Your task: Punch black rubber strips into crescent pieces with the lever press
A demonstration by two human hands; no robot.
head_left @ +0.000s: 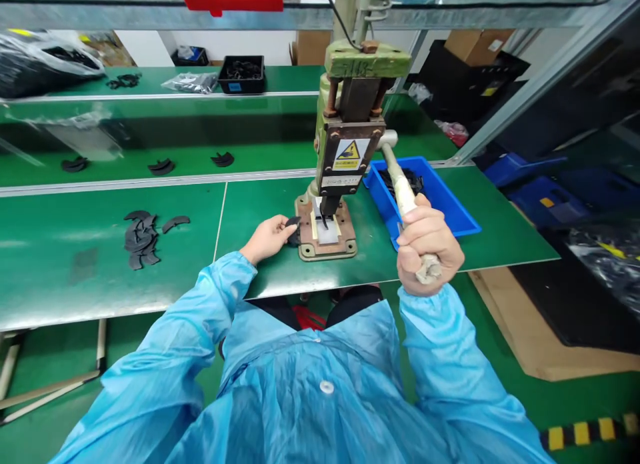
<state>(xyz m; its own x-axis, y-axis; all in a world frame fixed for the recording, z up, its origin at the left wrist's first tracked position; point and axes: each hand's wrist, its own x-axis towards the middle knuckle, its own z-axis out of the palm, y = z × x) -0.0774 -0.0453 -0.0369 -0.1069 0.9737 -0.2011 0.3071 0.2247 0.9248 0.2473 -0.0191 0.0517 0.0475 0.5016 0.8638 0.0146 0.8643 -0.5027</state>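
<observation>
My right hand (431, 247) is wrapped round the lever (397, 177) of a green hand press (350, 144). Beside the press base (326, 249), on its left, my left hand (273, 237) pinches a black curved piece (293, 231). The black ram (330, 205) is down close to the pale fixture (327, 232); a thin dark part (323, 217) shows there, and I cannot tell whether the ram touches it. A loose pile of similar black curved pieces (141, 239) lies on the green table to the left, with a single one (176, 224) beside it.
A blue bin (445, 204) with black parts stands right of the press, behind the lever. Small stacks of black pieces (161, 167) sit along the back strip. Farther back are a black tray (242, 74) and a plastic bag (45, 64). A metal shelf beam (280, 17) crosses above.
</observation>
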